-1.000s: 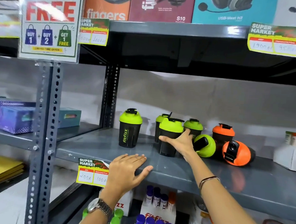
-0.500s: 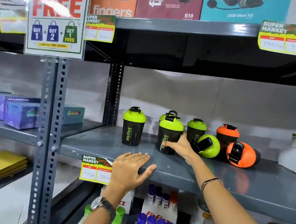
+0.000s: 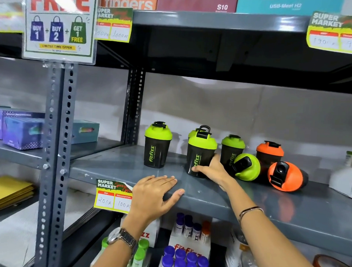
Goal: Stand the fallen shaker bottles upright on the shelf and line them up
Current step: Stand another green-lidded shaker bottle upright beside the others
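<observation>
Shop, grey metal shelving, supermarket price tags, buy-two-get-one-free offer sign, boxed headsets above

A single head-worn wide-angle camera faces the grey metal shelf from close range, roughly level with its middle tier. It looks forward and slightly down over both forearms.

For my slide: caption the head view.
Right hand steadies an upright green-lidded shaker; two shakers lie fallen.
</observation>
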